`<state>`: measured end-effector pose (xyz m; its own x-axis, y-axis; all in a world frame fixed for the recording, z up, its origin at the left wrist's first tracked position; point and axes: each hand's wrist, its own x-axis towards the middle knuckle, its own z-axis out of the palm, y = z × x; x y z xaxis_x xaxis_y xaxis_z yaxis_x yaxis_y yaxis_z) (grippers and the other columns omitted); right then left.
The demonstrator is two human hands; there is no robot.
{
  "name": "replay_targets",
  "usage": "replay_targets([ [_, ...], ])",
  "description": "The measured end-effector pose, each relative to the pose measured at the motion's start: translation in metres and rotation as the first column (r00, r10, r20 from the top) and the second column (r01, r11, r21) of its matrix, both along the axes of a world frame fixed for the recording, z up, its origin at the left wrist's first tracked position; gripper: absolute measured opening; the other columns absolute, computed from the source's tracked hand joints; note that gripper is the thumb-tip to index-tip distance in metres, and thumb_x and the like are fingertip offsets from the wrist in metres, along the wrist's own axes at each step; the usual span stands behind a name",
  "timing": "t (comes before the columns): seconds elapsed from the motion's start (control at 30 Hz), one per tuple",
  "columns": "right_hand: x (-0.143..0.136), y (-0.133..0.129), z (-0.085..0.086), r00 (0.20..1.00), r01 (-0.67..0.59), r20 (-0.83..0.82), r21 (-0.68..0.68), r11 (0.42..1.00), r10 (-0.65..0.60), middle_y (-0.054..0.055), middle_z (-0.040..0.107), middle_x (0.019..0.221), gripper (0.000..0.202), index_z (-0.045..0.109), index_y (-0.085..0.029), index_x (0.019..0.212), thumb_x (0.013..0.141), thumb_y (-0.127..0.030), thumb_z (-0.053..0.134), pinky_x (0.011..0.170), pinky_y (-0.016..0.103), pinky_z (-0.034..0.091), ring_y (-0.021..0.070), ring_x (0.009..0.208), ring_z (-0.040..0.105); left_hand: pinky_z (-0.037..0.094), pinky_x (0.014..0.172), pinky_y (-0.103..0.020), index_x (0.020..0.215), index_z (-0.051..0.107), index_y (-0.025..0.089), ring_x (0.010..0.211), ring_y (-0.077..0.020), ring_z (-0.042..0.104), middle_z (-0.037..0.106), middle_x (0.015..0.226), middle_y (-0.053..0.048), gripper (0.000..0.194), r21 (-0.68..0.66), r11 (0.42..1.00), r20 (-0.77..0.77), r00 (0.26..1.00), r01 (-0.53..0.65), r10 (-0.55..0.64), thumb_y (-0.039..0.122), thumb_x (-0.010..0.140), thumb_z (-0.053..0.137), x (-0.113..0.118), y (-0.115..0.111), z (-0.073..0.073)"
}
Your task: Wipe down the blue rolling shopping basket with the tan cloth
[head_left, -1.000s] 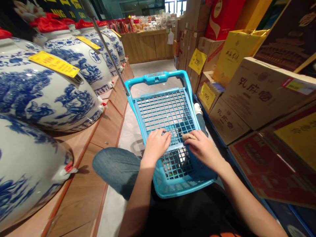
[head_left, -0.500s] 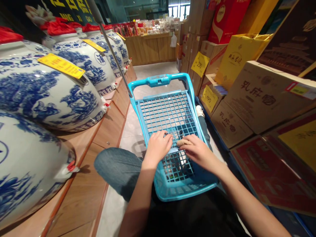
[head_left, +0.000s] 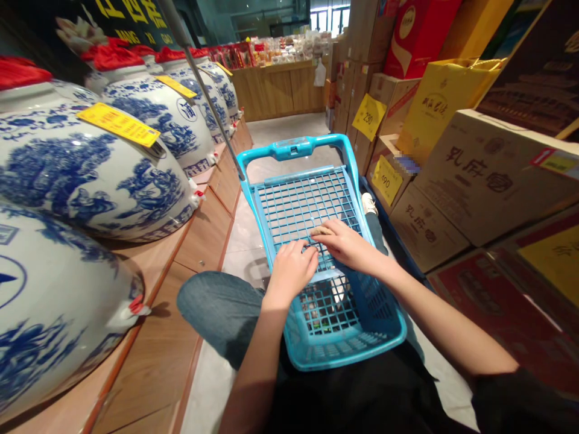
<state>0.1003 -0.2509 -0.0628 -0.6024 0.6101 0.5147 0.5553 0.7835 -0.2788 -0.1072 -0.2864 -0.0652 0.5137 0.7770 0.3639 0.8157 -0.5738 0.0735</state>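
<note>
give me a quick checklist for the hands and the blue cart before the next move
1. Right hand over the blue mesh: ok.
2. Tan piece at the right hand: ok; whether held or wrapped on, cannot tell.
3. Left hand at the mesh: ok; its grip, cannot tell.
4. Hands apart: cannot tell; they are very close.
5. Nearest patterned jar apart from the blue cart: ok.

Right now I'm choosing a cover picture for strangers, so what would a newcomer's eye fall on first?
Most likely the bright blue plastic basket in the middle, with the left hand and right hand close together over its grid. Down the left side runs a row of big blue-and-white jars topped with red cloth. On the right, cardboard boxes are stacked beside yellow price signs.
</note>
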Motion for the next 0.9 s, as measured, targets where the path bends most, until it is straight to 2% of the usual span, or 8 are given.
replay_targets([
  [0.1,0.009,0.032,0.005,0.995,0.083,0.056,0.047,0.995,-0.085,0.012,0.066,0.117,0.034,0.073,-0.022,0.116,0.096,-0.006,0.050,0.093,0.045,0.051,0.0273,0.104,0.057,0.051,0.088,-0.038,0.109,0.076,0.022,0.102,-0.0243,0.066,0.072,0.112,-0.008,0.024,0.003,1.000,0.000,1.000,0.003,-0.003,0.028,0.106,0.052,0.000,0.000,0.000],
  [0.27,0.025,0.093,0.015,0.935,0.353,-0.015,0.080,0.932,-0.353,0.014,0.066,0.113,0.029,0.074,-0.019,0.098,0.098,-0.008,0.047,0.096,0.046,0.050,0.0305,0.108,0.056,0.051,0.085,-0.039,0.109,0.076,0.022,0.101,-0.0245,0.066,0.072,0.111,-0.008,0.023,0.011,1.000,0.015,1.000,0.006,-0.006,0.026,0.105,0.054,-0.001,0.000,-0.002],
  [0.33,0.015,0.096,0.015,0.949,0.315,-0.017,0.073,0.946,-0.315,0.012,0.067,0.114,0.035,0.073,-0.020,0.101,0.095,-0.003,0.042,0.098,0.045,0.051,0.0291,0.110,0.058,0.051,0.085,-0.039,0.109,0.076,0.022,0.100,-0.0244,0.066,0.072,0.111,-0.007,0.022,0.017,1.000,0.016,1.000,0.013,-0.014,0.026,0.105,0.054,-0.001,0.001,-0.002],
  [0.47,-0.015,0.075,0.006,0.997,0.070,0.026,0.047,0.996,-0.072,0.009,0.068,0.123,0.050,0.071,-0.021,0.114,0.086,0.006,0.039,0.103,0.042,0.052,0.0251,0.120,0.059,0.051,0.084,-0.038,0.108,0.075,0.022,0.098,-0.0239,0.066,0.072,0.109,-0.008,0.022,0.017,1.000,0.004,1.000,0.009,-0.009,0.026,0.105,0.054,-0.002,0.001,-0.001],
  [0.57,-0.018,0.071,0.003,0.998,-0.039,0.052,0.021,0.999,0.038,0.008,0.068,0.125,0.051,0.070,-0.021,0.116,0.086,0.006,0.039,0.108,0.042,0.050,0.0234,0.128,0.056,0.052,0.084,-0.038,0.108,0.075,0.022,0.098,-0.0242,0.066,0.072,0.110,-0.008,0.023,0.020,1.000,-0.006,1.000,0.009,-0.009,0.026,0.105,0.053,-0.001,0.001,0.000],
  [0.63,-0.007,0.083,0.005,1.000,-0.008,0.020,0.031,0.999,0.008,0.009,0.068,0.124,0.047,0.071,-0.021,0.112,0.088,0.004,0.039,0.112,0.044,0.048,0.0234,0.128,0.056,0.052,0.085,-0.039,0.109,0.075,0.022,0.100,-0.0246,0.067,0.072,0.112,-0.008,0.022,0.020,1.000,-0.009,1.000,0.011,-0.010,0.026,0.105,0.054,-0.001,0.001,-0.001],
  [0.8,0.014,0.118,0.011,0.937,0.333,-0.135,0.071,0.940,-0.322,0.012,0.067,0.122,0.036,0.071,-0.020,0.101,0.094,-0.003,0.040,0.119,0.052,0.041,0.0272,0.123,0.057,0.053,0.087,-0.039,0.110,0.076,0.022,0.101,-0.0251,0.068,0.073,0.111,-0.008,0.022,0.008,1.000,-0.013,1.000,0.001,-0.001,0.026,0.105,0.054,-0.001,0.001,-0.002],
  [0.9,0.005,0.109,0.004,0.960,0.275,-0.080,0.087,0.958,-0.268,0.011,0.068,0.123,0.046,0.073,-0.020,0.107,0.086,0.004,0.040,0.123,0.053,0.039,0.0262,0.127,0.057,0.053,0.086,-0.040,0.109,0.076,0.022,0.100,-0.0257,0.068,0.073,0.111,-0.008,0.024,0.002,1.000,-0.013,1.000,-0.002,0.002,0.027,0.105,0.053,-0.001,0.002,-0.002],
])
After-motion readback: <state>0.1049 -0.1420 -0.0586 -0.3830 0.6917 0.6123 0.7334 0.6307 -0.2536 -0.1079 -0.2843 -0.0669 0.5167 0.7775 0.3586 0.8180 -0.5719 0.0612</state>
